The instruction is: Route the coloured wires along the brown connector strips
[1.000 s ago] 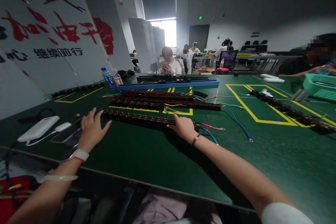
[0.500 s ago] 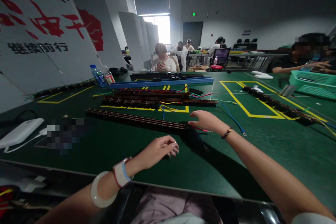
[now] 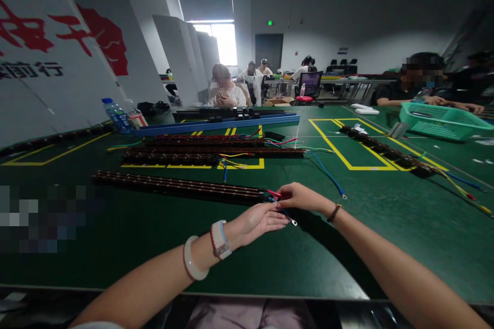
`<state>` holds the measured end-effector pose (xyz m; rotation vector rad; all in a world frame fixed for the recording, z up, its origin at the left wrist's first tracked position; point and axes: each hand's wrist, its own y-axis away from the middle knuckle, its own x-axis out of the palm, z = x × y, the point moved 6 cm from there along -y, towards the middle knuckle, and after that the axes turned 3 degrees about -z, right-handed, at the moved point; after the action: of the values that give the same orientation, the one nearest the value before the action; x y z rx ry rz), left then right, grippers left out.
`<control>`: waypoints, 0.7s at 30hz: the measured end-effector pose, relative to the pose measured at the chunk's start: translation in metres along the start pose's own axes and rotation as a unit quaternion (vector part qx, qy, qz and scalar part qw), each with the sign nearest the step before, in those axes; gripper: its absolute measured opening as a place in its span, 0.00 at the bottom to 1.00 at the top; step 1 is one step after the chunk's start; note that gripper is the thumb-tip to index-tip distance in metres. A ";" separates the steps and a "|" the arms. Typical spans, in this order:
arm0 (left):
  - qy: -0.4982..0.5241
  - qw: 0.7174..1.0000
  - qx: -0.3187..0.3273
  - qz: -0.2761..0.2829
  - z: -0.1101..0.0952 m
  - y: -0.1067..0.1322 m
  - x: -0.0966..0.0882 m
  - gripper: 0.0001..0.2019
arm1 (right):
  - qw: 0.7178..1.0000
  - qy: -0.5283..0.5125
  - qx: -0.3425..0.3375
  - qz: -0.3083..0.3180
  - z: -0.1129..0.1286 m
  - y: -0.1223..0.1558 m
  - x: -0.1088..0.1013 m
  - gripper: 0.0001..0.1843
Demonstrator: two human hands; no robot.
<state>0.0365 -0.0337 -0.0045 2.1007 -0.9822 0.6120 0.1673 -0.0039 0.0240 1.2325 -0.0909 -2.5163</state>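
A long dark strip (image 3: 177, 186) with rows of small studs lies across the green table (image 3: 154, 247) in front of me. Coloured wires (image 3: 275, 194) come out of its right end. My right hand (image 3: 299, 197) is closed in a pinch on the red wire there. My left hand (image 3: 258, 221) reaches in from the left with fingers stretched out, touching the dark wire with a metal lug (image 3: 293, 222) just below the strip's end.
More wired strips (image 3: 216, 153) lie in a yellow-taped box behind. A blue rail (image 3: 216, 124) and water bottle (image 3: 117, 115) stand farther back. Another strip (image 3: 382, 150) runs at the right, near a teal basket (image 3: 440, 121). People sit at the far and right sides.
My left hand left the strip's left end and crossed to its right end. My right hand lifted off the strip and pinched the red wire. The view turned right.
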 end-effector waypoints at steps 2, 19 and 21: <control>0.013 1.000 -0.004 -0.003 0.000 0.001 0.003 0.13 | 1.000 -0.001 -0.004 -0.007 0.000 -0.001 -0.001 0.18; 0.125 0.987 0.043 -0.096 0.016 -0.014 -0.002 0.28 | 0.990 0.002 -0.080 -0.117 0.005 0.006 0.005 0.14; 0.118 0.989 0.040 -0.080 0.023 -0.021 -0.008 0.30 | 0.991 -0.037 -0.062 -0.113 0.003 0.007 0.005 0.12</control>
<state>0.0510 -0.0387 -0.0332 2.0943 -0.6608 0.8063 0.1643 -0.0121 0.0237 1.1577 0.1946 -2.7140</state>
